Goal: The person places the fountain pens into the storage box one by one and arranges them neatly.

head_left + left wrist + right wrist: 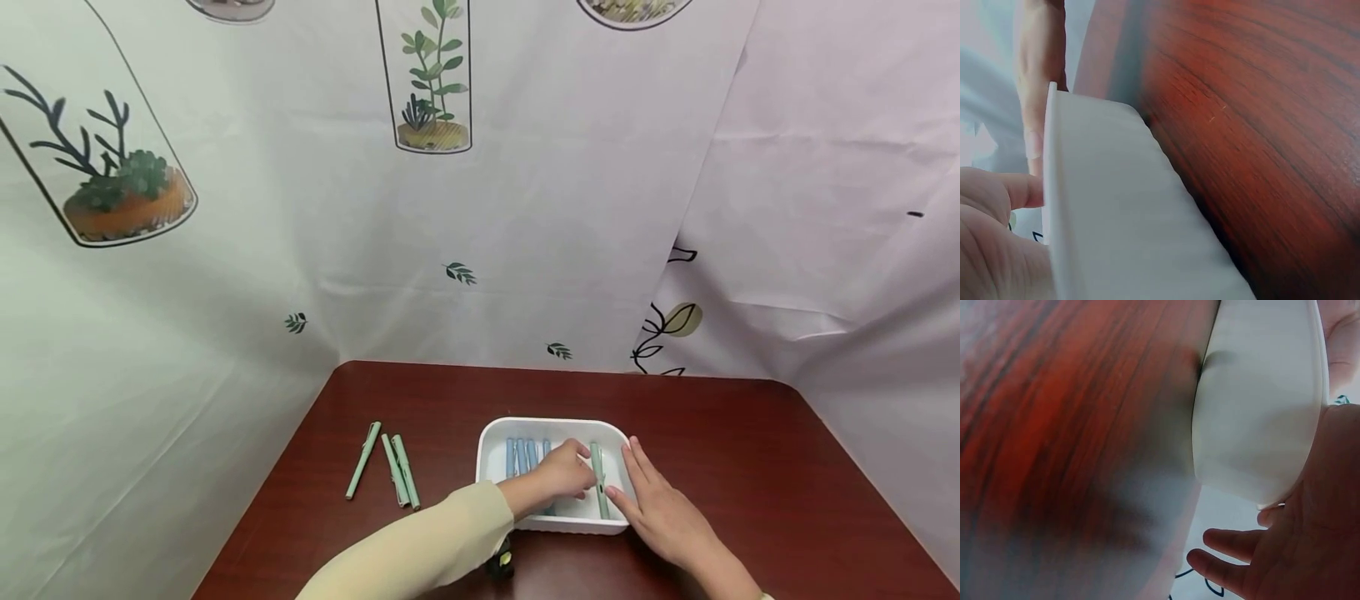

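Observation:
A white tray (pixel 555 525) holds several blue pens (pixel 521 457) on its left side and one green pen (pixel 600 483) lying lengthwise on its right. My left hand (pixel 564 471) reaches in over the near rim, its bent fingers beside the green pen; whether they pinch it is hidden. In the left wrist view, the tray wall (pixel 1116 200) hides the fingertips. Against the tray's right end rests my right hand (pixel 663 508), fingers extended and thumb near the rim. The right wrist view has this hand (pixel 1297 544) with fingers spread around the tray's corner.
Three green pens (pixel 397 471) lie on the dark red-brown table (pixel 420 392), left of the tray. A small black object (pixel 500 560) shows under the left sleeve. Behind the table hangs a white cloth (pixel 525 250) printed with plants.

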